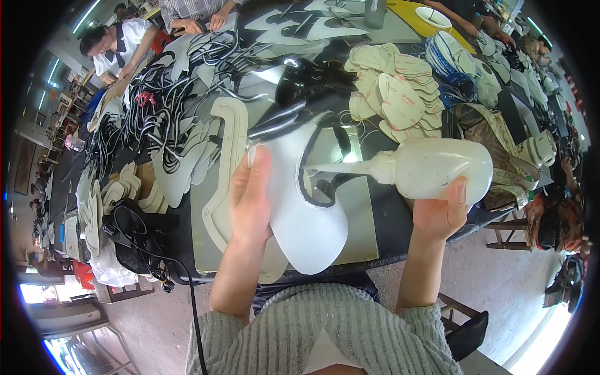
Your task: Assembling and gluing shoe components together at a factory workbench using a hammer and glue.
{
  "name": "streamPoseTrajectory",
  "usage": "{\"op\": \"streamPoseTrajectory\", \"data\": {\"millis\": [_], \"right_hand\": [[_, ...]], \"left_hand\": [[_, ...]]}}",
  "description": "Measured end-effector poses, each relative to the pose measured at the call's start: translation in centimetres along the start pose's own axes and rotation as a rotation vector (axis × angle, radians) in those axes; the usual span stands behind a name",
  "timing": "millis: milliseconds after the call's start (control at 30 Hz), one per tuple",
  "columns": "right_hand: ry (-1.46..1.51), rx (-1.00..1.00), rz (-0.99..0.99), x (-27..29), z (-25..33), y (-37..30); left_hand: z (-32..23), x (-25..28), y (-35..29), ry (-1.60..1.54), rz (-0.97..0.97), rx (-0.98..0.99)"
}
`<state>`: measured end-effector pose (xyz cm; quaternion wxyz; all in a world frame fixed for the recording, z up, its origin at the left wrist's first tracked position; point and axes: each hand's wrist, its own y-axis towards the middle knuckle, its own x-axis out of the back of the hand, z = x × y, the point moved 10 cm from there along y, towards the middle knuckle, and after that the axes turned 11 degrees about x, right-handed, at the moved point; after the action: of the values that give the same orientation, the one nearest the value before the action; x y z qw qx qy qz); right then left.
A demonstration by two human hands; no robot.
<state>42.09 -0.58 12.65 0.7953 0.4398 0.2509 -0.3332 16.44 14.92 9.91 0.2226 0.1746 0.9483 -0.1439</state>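
My left hand [250,194] is closed on the left side of a white shoe upper [306,231], with the thumb resting on its face. The upper has a dark-edged opening and a rounded white toe at its lower end. My right hand [439,215] grips a translucent white squeeze bottle [445,170], tipped on its side. Its long thin nozzle points left, and the tip is at the dark edge of the upper's opening; whether it touches I cannot tell. Beneath the upper lies a greyish board [356,237], with a cream curved template [219,169] partly on it.
Black-and-white strips and cut pieces [169,94] pile up at the left. Cream insole-shaped pieces [400,94] are stacked behind the bottle. A brown bag [494,144] lies at right. A black cable [190,294] hangs over the front edge. Other people [122,47] work across the table.
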Motion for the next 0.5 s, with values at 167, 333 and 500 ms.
{"op": "streamPoseTrajectory", "data": {"millis": [167, 333, 500], "right_hand": [[-0.069, -0.024, 0.021, -0.1, -0.4, 0.4], [-0.038, -0.078, 0.109, -0.4, -0.7, 0.5], [-0.105, -0.089, -0.082, 0.5, -1.4, 1.0]], "left_hand": [[0.1, 0.1, 0.2, -0.002, 0.057, -0.002], [-0.1, -0.6, 0.3, 0.001, 0.06, 0.0], [0.0, -0.8, 0.3, -0.008, 0.079, 0.018]]}}
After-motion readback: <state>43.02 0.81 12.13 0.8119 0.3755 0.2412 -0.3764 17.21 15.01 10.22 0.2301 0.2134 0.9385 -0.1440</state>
